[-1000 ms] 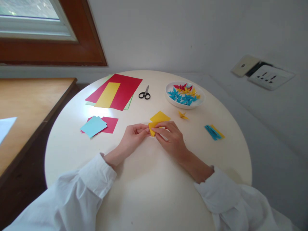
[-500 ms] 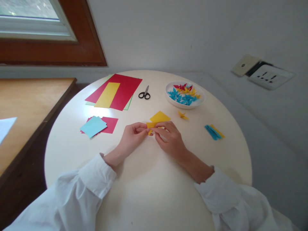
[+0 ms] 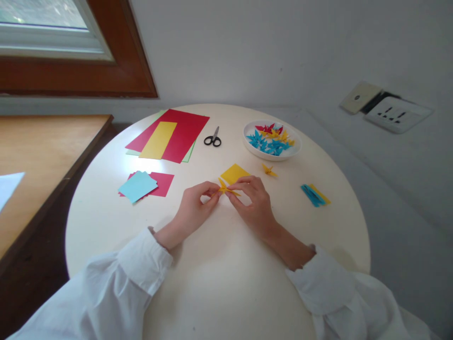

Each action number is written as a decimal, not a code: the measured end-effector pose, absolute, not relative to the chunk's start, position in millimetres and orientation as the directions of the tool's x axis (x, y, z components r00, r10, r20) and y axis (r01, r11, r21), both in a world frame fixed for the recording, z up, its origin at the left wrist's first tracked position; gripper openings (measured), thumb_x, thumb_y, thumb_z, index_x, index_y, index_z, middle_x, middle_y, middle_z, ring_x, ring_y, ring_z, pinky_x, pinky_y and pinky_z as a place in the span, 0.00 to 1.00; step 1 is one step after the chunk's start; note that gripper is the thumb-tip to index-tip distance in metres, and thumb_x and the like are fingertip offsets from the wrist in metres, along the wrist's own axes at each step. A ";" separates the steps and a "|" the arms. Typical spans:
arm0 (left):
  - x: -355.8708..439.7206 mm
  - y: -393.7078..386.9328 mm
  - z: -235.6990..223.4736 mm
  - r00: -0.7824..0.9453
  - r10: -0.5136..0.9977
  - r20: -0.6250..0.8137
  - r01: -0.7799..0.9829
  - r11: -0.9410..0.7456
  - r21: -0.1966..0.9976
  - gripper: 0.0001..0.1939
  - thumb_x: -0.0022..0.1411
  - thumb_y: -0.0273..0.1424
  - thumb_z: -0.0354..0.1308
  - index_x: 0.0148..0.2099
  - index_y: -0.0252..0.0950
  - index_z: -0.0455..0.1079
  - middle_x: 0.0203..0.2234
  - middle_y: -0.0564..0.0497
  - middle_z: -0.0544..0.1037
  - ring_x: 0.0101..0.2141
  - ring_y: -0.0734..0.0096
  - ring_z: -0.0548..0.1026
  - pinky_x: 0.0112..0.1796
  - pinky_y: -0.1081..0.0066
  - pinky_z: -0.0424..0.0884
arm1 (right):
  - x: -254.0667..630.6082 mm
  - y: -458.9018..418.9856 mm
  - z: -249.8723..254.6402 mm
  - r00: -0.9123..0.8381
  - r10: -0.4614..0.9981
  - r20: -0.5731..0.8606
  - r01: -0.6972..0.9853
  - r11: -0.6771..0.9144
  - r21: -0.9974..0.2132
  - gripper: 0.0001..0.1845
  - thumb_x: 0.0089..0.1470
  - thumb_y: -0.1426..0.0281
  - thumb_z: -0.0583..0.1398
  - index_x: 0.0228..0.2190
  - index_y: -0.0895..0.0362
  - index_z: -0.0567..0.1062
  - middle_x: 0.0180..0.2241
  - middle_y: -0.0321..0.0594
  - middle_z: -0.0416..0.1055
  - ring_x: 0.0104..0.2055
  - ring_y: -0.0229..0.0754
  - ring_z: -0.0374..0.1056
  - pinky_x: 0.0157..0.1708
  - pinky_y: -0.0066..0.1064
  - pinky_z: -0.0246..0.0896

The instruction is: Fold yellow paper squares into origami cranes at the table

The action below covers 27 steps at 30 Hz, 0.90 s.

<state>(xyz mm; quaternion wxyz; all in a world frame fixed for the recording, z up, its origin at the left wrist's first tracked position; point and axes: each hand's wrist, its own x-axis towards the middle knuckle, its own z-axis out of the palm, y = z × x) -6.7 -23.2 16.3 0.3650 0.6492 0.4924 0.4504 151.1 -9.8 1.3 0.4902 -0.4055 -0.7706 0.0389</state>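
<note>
Both hands meet at the middle of the round white table (image 3: 212, 283). My left hand (image 3: 194, 208) and my right hand (image 3: 249, 200) each pinch one side of a small folded yellow paper piece (image 3: 225, 188), held just above the tabletop. A flat yellow paper square (image 3: 233, 173) lies right behind my fingers. A small yellow folded paper figure (image 3: 269, 169) rests to the right of it.
A white dish (image 3: 262, 150) with several blue, red and yellow folded figures stands at the back right. Black scissors (image 3: 213, 138), red sheets with a yellow strip (image 3: 158, 139), a light-blue square (image 3: 137, 185) on red paper, and blue and yellow strips (image 3: 314, 194) lie around.
The yellow piece between my fingers has become narrower and more folded, and both hands have shifted slightly as they work it. Everything else on the table stays put.
</note>
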 end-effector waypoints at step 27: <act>-11.2 -20.7 10.0 0.191 0.812 0.552 0.523 -0.560 0.643 0.03 0.57 0.26 0.54 0.31 0.36 0.68 0.28 0.50 0.74 0.29 0.74 0.72 0.30 0.75 0.67 | 148.2 -10.3 -0.5 -0.186 0.698 0.692 0.493 0.675 -0.549 0.03 0.49 0.75 0.60 0.27 0.55 0.72 0.28 0.38 0.70 0.34 0.40 0.67 0.34 0.34 0.65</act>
